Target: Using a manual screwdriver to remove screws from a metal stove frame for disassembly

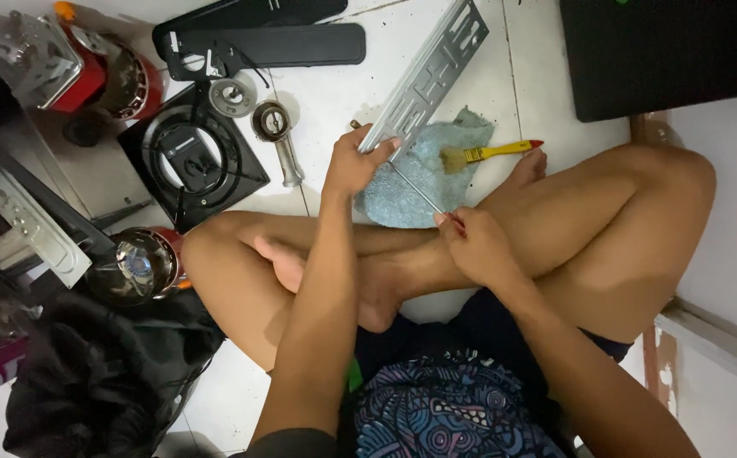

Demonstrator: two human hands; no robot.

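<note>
White tiled floor (pixel 335 85), seated cross-legged, parts strewn around. Left hand (pixel 353 163) closed on lower end of long perforated grey metal plate (pixel 426 80), plate slanting up and away, bottom end over blue cloth (pixel 419 174). Right hand (pixel 477 246) pinching handle of thin screwdriver (pixel 415 190), shaft angled up toward plate's lower end, tip touching or just beside it. Yellow-handled brush (pixel 487 153) lying on cloth edge, near foot. Square black base with cable (pixel 192 161) to left; red motor unit (pixel 101 72) beyond it.
</note>
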